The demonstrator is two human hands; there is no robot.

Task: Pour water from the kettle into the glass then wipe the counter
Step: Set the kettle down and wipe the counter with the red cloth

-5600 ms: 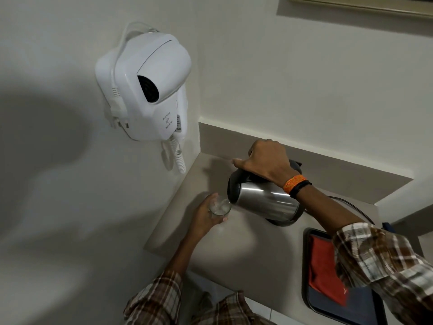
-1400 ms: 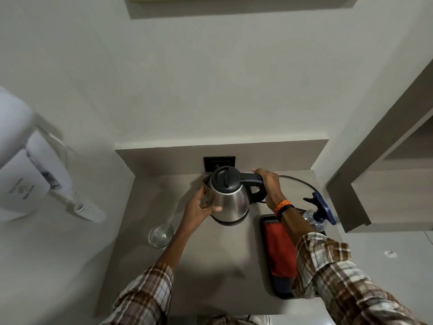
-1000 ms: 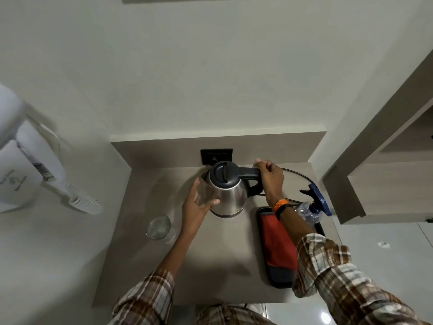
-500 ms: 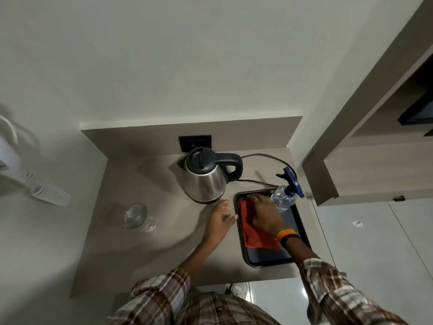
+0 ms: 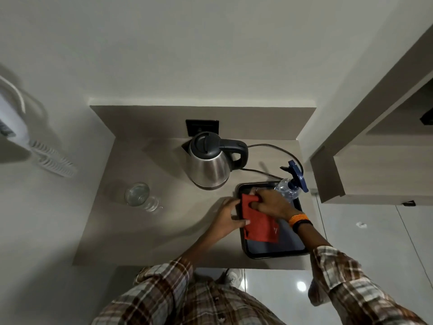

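The steel kettle [image 5: 210, 163] with a black lid and handle stands upright at the back of the grey counter [image 5: 150, 233]. The glass [image 5: 138, 194] stands alone at the counter's left. A red cloth [image 5: 257, 222] lies partly lifted over the black tray [image 5: 278, 253] at the right. My right hand [image 5: 273, 204] pinches the cloth's far end. My left hand [image 5: 228, 218] holds the cloth's left edge at the tray's rim.
A spray bottle [image 5: 289, 187] with a blue trigger stands at the tray's far right corner. The kettle's black cord [image 5: 269, 146] loops behind it. A wall socket [image 5: 202, 127] sits behind the kettle, a white wall dryer [image 5: 14, 123] at far left, a cabinet [image 5: 375, 148] at right.
The kettle was set down at the back after pouring. Both hands left it and moved to the tray. Both hands now grip the red cloth, whose far end is lifted.
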